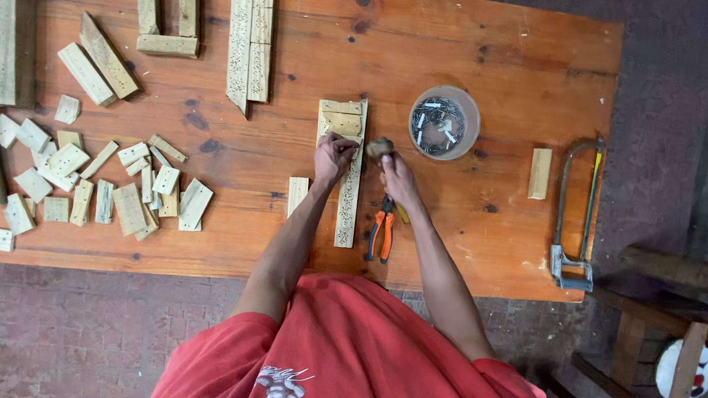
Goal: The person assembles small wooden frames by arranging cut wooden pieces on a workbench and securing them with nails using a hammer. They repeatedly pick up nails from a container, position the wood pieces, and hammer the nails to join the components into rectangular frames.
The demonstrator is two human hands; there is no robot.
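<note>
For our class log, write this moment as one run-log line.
left hand: pressing pale carved wooden strip | right hand: gripping dark-headed hammer | nearby: orange-handled pliers, round bowl of nails

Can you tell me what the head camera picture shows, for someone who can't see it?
A person's left hand steadies a small wood frame on an orange table, while the right hand grips a hammer. Pliers, a nail tub, a hacksaw and wood offcuts lie around.

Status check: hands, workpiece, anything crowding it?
Left hand steadies wooden frame piece. Right hand grips hammer over it. Pliers and nail bowl close by.
</note>
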